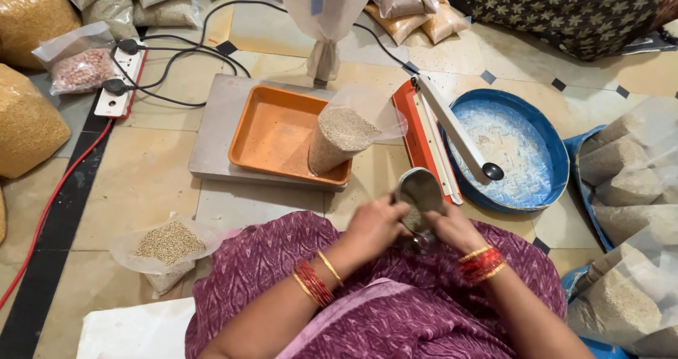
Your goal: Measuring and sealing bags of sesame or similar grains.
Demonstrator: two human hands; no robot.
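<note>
1. One grain bag (337,141) upright in orange tray (272,129); sealer (432,134), blue basin (544,144) beside.
2. Left hand (372,225), right hand (452,226): fingers closed on steel scoop (419,193) over lap.

Open floor between grain bag (168,249) and tray (282,134)

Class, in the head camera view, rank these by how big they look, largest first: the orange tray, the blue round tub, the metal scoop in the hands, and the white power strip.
1. Blue round tub and orange tray: too alike to rank.
2. White power strip.
3. Metal scoop, though it sits nearer the camera, so unsure.
</note>
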